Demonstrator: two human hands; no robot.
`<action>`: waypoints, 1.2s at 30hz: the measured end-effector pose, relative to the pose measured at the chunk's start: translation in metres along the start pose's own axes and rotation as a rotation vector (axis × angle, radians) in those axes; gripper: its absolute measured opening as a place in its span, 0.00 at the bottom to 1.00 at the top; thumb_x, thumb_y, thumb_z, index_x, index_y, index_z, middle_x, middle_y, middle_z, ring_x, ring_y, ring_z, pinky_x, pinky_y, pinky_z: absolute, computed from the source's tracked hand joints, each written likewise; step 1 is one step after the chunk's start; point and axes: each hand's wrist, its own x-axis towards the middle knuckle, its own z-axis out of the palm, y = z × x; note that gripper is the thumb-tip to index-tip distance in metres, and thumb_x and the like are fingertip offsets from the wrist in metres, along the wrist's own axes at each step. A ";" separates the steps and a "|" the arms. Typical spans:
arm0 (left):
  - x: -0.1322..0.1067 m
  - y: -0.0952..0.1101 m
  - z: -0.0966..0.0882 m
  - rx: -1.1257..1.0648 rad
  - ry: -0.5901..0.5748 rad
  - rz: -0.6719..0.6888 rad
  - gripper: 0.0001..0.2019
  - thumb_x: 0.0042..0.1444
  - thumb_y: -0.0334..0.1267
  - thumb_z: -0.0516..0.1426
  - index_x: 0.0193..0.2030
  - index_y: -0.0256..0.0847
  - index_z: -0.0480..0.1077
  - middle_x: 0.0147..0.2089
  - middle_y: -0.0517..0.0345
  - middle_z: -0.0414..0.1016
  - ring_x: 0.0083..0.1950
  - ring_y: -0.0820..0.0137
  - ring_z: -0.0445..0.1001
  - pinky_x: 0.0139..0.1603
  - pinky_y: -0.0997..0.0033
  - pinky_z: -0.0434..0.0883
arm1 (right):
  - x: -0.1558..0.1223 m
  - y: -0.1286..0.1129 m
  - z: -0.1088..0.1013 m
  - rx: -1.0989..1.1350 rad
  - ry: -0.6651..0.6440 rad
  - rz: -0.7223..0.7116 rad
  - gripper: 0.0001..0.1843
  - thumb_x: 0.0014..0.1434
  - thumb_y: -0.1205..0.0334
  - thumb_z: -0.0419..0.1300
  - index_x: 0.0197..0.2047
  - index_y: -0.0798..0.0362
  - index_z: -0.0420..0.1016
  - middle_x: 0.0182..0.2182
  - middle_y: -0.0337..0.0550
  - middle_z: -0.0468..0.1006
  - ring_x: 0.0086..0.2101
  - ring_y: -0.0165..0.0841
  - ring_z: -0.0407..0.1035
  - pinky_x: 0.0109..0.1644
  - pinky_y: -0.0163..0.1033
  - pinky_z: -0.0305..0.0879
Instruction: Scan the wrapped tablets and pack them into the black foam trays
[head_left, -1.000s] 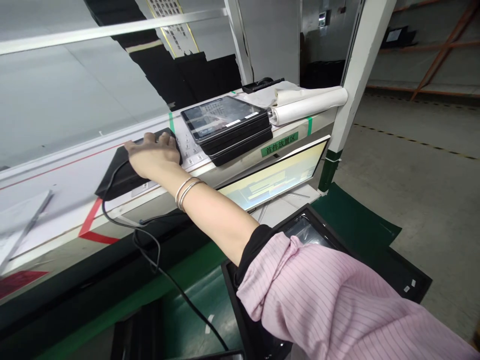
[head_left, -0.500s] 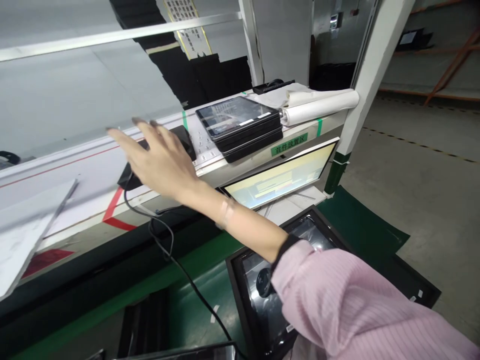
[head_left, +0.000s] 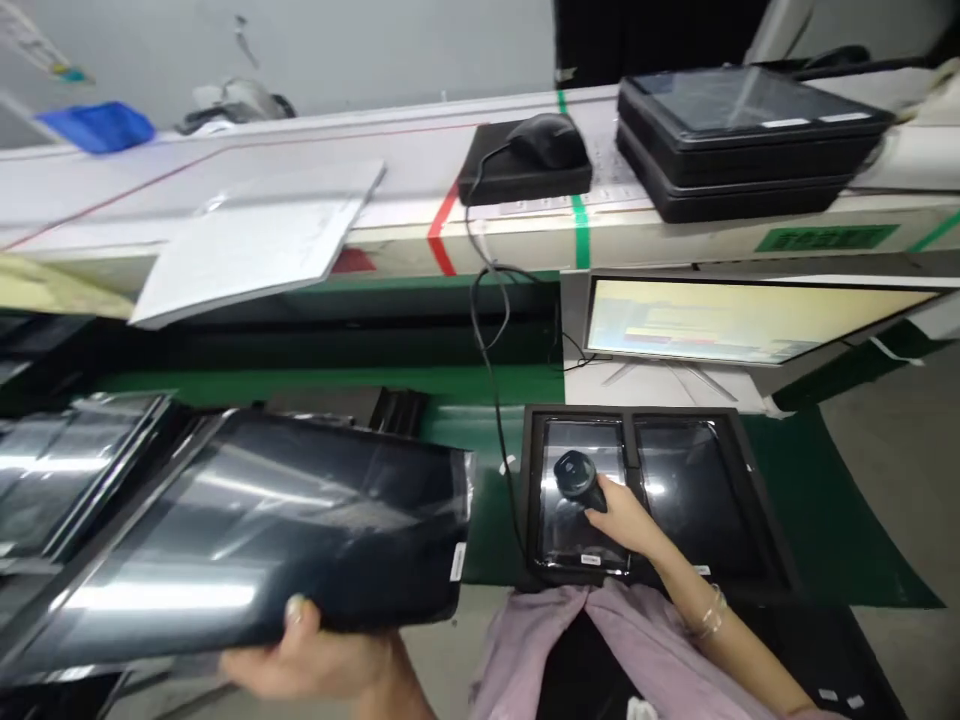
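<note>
My left hand (head_left: 315, 655) grips the near edge of a large glossy black panel (head_left: 247, 535) and holds it tilted above the green mat. My right hand (head_left: 622, 520) is closed on a black handheld scanner (head_left: 576, 478), which rests over the left compartment of a black tray (head_left: 757, 500) holding two dark screens. A computer mouse (head_left: 546, 138) sits alone on its black pad (head_left: 487, 180) on the white shelf, its cable hanging down.
A stack of black tablets (head_left: 742, 140) stands on the shelf at the right. Below it a monitor (head_left: 735, 320) shows a yellow screen. A white board (head_left: 255, 240) leans off the shelf edge. More dark panels (head_left: 67, 460) lie at the left. A blue bin (head_left: 97, 125) sits far left.
My right hand left the mouse on the shelf and came down onto the scanner on the tray. The view swung left and down, bringing my left hand and its panel into sight.
</note>
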 end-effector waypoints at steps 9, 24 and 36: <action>-0.008 0.012 0.010 -0.188 0.163 -0.047 0.17 0.32 0.36 0.57 0.33 0.37 0.62 0.33 0.61 0.63 0.37 0.69 0.63 0.50 0.60 0.63 | -0.035 -0.083 -0.031 0.286 -0.528 -0.548 0.20 0.43 0.72 0.57 0.43 0.57 0.72 0.37 0.42 0.74 0.37 0.34 0.68 0.44 0.36 0.65; -0.007 0.009 0.008 -0.259 0.107 0.095 0.19 0.34 0.36 0.57 0.37 0.34 0.69 0.30 0.60 0.65 0.37 0.63 0.68 0.55 0.49 0.63 | -0.031 -0.082 -0.021 0.243 -0.557 -0.627 0.17 0.41 0.67 0.57 0.38 0.57 0.69 0.34 0.43 0.73 0.33 0.31 0.66 0.41 0.34 0.64; 0.001 0.004 0.014 -0.335 0.068 0.301 0.21 0.32 0.39 0.58 0.37 0.34 0.70 0.34 0.56 0.68 0.40 0.57 0.69 0.58 0.44 0.60 | -0.025 -0.077 -0.019 0.247 -0.587 -0.624 0.20 0.43 0.63 0.58 0.42 0.58 0.72 0.37 0.45 0.73 0.36 0.34 0.67 0.44 0.37 0.65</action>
